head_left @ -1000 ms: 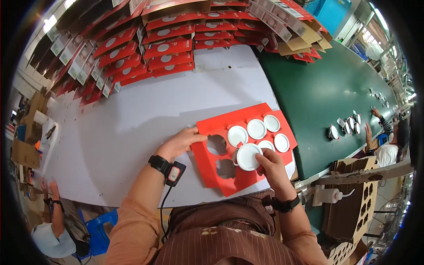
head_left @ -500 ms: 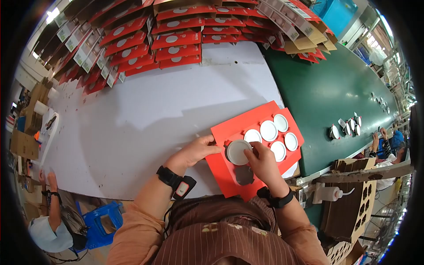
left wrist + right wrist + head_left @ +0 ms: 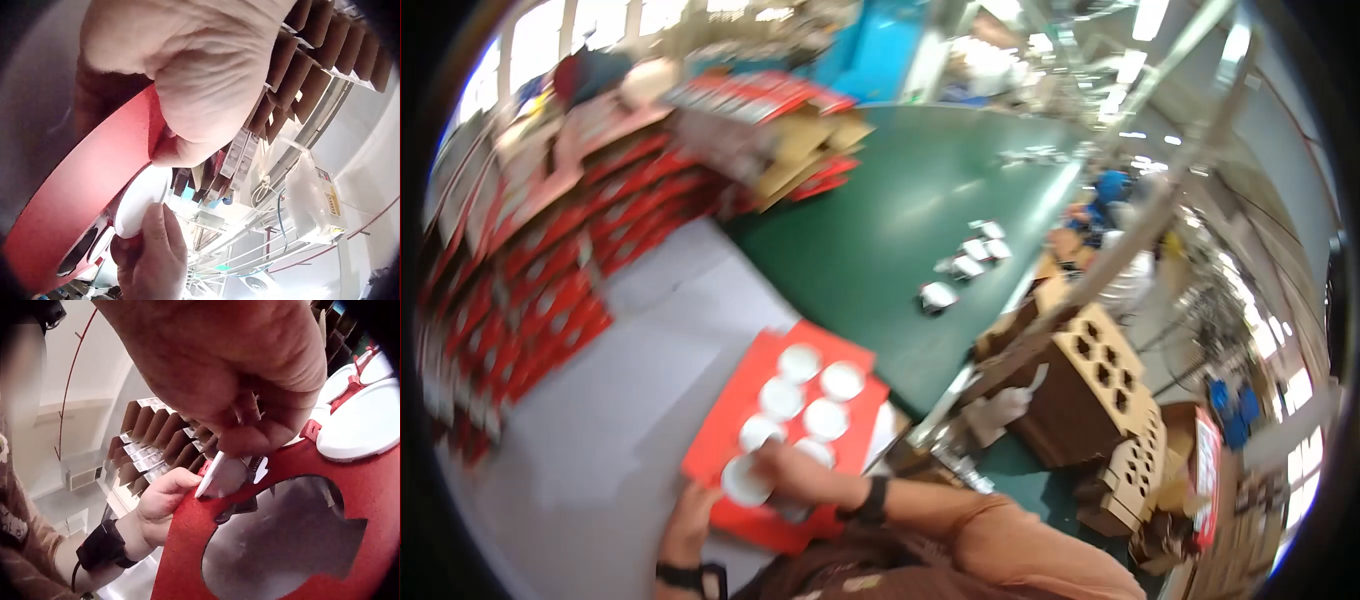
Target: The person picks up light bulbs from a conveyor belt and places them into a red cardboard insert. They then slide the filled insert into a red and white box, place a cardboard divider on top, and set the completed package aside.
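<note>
A red cardboard insert [image 3: 722, 440] with round cut-outs lies over the near part of the white table, several round white downlights seated in it. My left hand [image 3: 688, 525] grips its near left edge, thumb on top, as the left wrist view also shows. With thumb and fingers my right hand [image 3: 805, 478] pinches the rim of one white downlight [image 3: 745, 482] at the insert's left side. In the right wrist view this downlight [image 3: 215, 478] tilts in its cut-out, beside a bare cut-out [image 3: 275, 534]. The right hand hides part of the near cut-outs.
Several downlights [image 3: 938, 296] stand on the green belt [image 3: 850, 260] to the right. Open red boxes [image 3: 550, 330] are stacked at the back left. A white bottle [image 3: 1000, 408] and brown cardboard with holes [image 3: 1090, 380] are beyond my right arm. Other people are farther off.
The view has swung right and blurred. My right hand has brought the downlight from above the insert to a left cut-out; the left hand keeps its grip on the edge.
</note>
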The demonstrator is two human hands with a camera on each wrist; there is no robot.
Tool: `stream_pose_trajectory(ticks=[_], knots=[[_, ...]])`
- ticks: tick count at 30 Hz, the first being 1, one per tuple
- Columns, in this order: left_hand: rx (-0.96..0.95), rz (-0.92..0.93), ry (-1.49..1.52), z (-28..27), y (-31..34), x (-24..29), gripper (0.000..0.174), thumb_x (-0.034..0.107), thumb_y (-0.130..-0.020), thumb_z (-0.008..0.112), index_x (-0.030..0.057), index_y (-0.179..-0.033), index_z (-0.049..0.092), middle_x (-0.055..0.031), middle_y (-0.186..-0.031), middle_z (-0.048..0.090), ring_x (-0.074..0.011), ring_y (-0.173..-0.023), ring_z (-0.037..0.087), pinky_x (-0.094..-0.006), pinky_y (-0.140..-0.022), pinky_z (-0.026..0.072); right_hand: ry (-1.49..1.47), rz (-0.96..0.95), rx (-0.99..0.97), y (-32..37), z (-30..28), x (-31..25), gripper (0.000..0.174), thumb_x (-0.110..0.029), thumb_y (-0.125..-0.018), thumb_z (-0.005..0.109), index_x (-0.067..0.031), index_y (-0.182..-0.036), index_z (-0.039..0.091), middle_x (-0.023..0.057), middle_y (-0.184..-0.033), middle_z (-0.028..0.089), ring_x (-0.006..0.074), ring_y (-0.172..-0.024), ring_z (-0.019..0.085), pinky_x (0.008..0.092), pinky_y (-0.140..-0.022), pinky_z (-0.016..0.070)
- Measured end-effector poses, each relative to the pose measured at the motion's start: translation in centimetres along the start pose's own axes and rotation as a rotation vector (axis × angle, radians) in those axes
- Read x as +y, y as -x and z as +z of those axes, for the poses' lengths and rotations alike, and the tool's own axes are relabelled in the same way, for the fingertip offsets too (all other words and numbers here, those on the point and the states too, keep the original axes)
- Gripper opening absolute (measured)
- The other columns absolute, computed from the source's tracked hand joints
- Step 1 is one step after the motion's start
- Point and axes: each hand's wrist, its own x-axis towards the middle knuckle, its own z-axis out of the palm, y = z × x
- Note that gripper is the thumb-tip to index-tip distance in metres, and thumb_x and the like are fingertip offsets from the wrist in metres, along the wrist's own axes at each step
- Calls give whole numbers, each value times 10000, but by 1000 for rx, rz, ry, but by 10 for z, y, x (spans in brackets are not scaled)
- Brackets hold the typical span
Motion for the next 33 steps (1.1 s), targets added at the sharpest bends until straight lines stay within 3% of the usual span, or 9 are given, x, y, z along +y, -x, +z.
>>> stream_pose_trajectory(ticks=[2,4,5,12,15,20,23,30,33], knots=[[-65,22,-5,4,-2,17,365,68,-850,513,-36,-1200,530,-93,-1161,585,-191,-1064,547,-327,-936,411,41,53,27,3,-1,-13,231,-205,-870,559,15,-932,527,219,-867,546,395,-774,562,440,-698,459],[55,-299,410,6,-14,-9,393,26,-824,524,-30,-1212,518,-94,-1159,582,-190,-1050,556,-324,-927,422,-57,58,123,5,-1,-15,261,-231,-877,561,-6,-990,491,217,-873,541,405,-784,558,445,-696,457],[54,-315,440,6,-13,-5,392,8,-816,527,-33,-1205,520,-94,-1153,583,-190,-1052,559,-321,-922,429,-19,85,75,3,-2,-14,281,-241,-880,560,-21,-1022,459,208,-891,534,395,-795,567,450,-683,460],[67,-306,343,8,-10,-7,454,-37,-821,498,-8,-1272,456,-91,-1210,555,-214,-1081,556,-350,-938,439,102,37,137,8,7,-14,248,-239,-890,541,-31,-999,460,195,-921,521,394,-748,576,447,-628,468],[50,-340,359,10,-8,-4,461,-35,-834,500,-5,-1290,436,-94,-1230,543,-220,-1090,551,-357,-940,438,172,42,89,9,4,-15,255,-233,-897,523,-46,-1062,472,178,-935,529,376,-712,590,445,-606,480],[40,-336,394,8,-5,-10,431,-24,-849,507,0,-1276,453,-92,-1208,561,-216,-1077,559,-362,-930,445,486,32,-61,20,-14,-38,391,-176,-865,530,-50,-1225,443,137,-851,566,331,-683,626,416,-560,503],[47,-349,388,8,-5,-17,428,-24,-849,505,8,-1273,459,-92,-1201,567,-214,-1071,563,-362,-928,446,472,-81,13,27,-5,-23,465,-120,-824,535,-12,-1258,408,142,-830,579,332,-676,629,402,-540,503],[37,-375,366,10,-5,-17,441,-24,-847,509,21,-1282,450,-91,-1203,567,-215,-1071,564,-367,-931,445,417,-64,11,22,12,-8,584,-57,-800,518,6,-1349,327,166,-880,593,322,-646,619,386,-532,500],[13,-382,402,7,-5,-24,445,-21,-848,513,18,-1286,442,-89,-1202,568,-215,-1069,564,-369,-936,443,577,-63,-97,18,6,-22,612,-58,-794,522,0,-1367,316,162,-864,597,302,-631,626,368,-541,504]])
